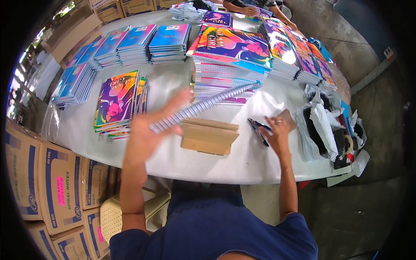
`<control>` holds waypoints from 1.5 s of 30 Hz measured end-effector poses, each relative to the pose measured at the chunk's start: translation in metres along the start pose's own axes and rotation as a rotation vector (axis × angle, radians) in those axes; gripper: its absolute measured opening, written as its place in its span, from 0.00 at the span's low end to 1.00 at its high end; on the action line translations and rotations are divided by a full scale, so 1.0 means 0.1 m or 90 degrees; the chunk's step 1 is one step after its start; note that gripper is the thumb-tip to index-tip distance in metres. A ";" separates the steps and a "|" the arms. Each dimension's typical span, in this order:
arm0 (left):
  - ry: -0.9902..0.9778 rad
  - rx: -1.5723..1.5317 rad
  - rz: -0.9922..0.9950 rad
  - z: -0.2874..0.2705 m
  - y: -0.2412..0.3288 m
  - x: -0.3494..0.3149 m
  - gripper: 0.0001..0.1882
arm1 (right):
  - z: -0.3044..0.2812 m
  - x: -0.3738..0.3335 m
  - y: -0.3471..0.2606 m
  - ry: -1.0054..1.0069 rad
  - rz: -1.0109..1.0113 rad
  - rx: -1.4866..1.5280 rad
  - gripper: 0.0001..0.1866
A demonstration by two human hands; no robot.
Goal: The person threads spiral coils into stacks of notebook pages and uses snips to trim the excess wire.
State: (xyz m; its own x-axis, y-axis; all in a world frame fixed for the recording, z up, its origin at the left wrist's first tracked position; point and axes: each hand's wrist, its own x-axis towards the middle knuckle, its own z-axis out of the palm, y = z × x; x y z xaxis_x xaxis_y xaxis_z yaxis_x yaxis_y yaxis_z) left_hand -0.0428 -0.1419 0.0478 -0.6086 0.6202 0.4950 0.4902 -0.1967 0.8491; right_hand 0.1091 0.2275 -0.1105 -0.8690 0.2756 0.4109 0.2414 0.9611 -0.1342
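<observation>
My left hand (147, 130), smeared by motion, grips a spiral notebook (208, 105) raised above the table and seen nearly edge-on, its coil facing me. My right hand (279, 134) has its fingers at the handles of dark-handled pliers (259, 131) on the table's right side. A small brown piece (287, 119) shows just beyond that hand. Between my hands stands a folded brown cardboard piece (210, 136). To its left lies a stack of colourful spiral notebooks (117, 99).
Blue-and-pink notebook stacks (170, 39) line the far left of the white table (169, 160). A tall notebook pile (234, 47) stands ahead. Crumpled plastic wrapping (320, 125) lies right. Cartons (60, 186) and a cream stool (119, 212) stand lower left. Another person's arm (281, 16) reaches in at the far side.
</observation>
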 end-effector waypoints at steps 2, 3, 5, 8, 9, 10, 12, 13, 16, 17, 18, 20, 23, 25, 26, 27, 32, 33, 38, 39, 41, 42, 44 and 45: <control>-0.125 0.209 0.074 0.32 -0.20 -0.21 0.27 | 0.16 -0.06 -0.29 0.008 -0.021 0.017 0.23; -0.115 0.332 0.083 0.48 -0.27 -0.24 0.29 | 0.24 -0.10 -0.32 0.033 -0.025 -0.019 0.23; -0.091 0.570 0.098 0.76 -0.37 -0.34 0.32 | 0.23 -0.16 -0.40 0.031 0.027 -0.016 0.24; -0.019 0.598 0.097 0.87 -0.48 -0.35 0.31 | -0.18 -0.16 -0.72 0.020 0.137 0.153 0.22; -0.015 0.613 0.096 0.88 -0.51 -0.37 0.31 | -0.38 -0.19 -0.92 0.002 0.065 0.218 0.21; -0.016 0.627 0.099 0.88 -0.53 -0.40 0.31 | -0.59 -0.24 -1.14 -0.013 -0.002 0.285 0.21; -0.024 0.652 0.113 0.88 -0.51 -0.40 0.30 | -0.83 -0.33 -1.47 0.002 -0.096 0.361 0.20; -0.019 0.656 0.113 0.90 -0.51 -0.39 0.30 | -0.86 -0.36 -1.57 0.028 -0.133 0.369 0.19; -0.007 0.673 0.112 0.93 -0.52 -0.39 0.30 | -0.84 -0.38 -1.67 0.058 -0.149 0.338 0.22; -0.007 0.680 0.112 0.94 -0.52 -0.38 0.31 | -0.84 -0.37 -1.67 0.064 -0.160 0.324 0.22; -0.006 0.687 0.113 0.94 -0.52 -0.38 0.32 | -0.84 -0.36 -1.68 0.064 -0.168 0.311 0.22; 0.000 0.676 0.117 0.95 -0.51 -0.37 0.32 | -0.85 -0.34 -1.67 0.064 -0.185 0.284 0.22; -0.002 0.681 0.116 0.95 -0.48 -0.36 0.32 | -0.86 -0.29 -1.66 0.069 -0.219 0.265 0.18; 0.000 0.685 0.120 0.94 -0.49 -0.37 0.32 | -0.89 -0.29 -1.65 -0.108 -0.126 0.464 0.16; 0.005 0.685 0.124 0.94 -0.52 -0.39 0.32 | -0.90 -0.29 -1.65 -0.198 -0.078 0.561 0.14; 0.010 0.686 0.129 0.94 -0.53 -0.40 0.32 | -0.91 -0.25 -1.60 -0.306 -0.039 0.633 0.14; 0.047 0.637 0.113 0.66 -0.41 -0.37 0.32 | -1.04 0.00 -1.53 -0.354 -0.054 0.685 0.13; 0.067 0.604 0.103 0.54 -0.35 -0.36 0.32 | -1.04 0.04 -1.46 -0.303 -0.083 0.667 0.13; 0.327 0.255 0.052 -0.39 -0.05 -0.35 0.27 | -0.66 0.18 -0.98 -0.117 0.039 0.379 0.12; 0.388 0.254 0.052 -0.57 0.02 -0.34 0.25 | -0.49 0.17 -0.83 -0.084 0.038 0.320 0.12; 0.504 0.220 0.088 -0.91 0.05 -0.34 0.24 | -0.22 0.16 -0.62 -0.078 0.035 0.225 0.12; 0.558 0.075 0.082 -1.02 0.04 -0.32 0.23 | -0.10 0.14 -0.52 -0.067 0.016 0.167 0.12; 0.617 -0.105 0.033 -1.35 -0.04 -0.32 0.23 | 0.10 0.07 -0.40 -0.038 -0.016 0.037 0.13; 0.632 -0.136 -0.010 -1.58 -0.24 -0.43 0.23 | 0.12 0.08 -0.43 -0.015 -0.025 0.039 0.14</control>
State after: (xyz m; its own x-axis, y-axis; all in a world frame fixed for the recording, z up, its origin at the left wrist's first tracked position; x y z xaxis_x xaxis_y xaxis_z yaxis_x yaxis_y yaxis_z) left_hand -0.1273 -0.2840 0.0354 -0.9052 -0.2682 0.3297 0.4146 -0.3864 0.8239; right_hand 0.0863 0.1881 -0.1116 -0.8877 0.2367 0.3950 0.1805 0.9680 -0.1744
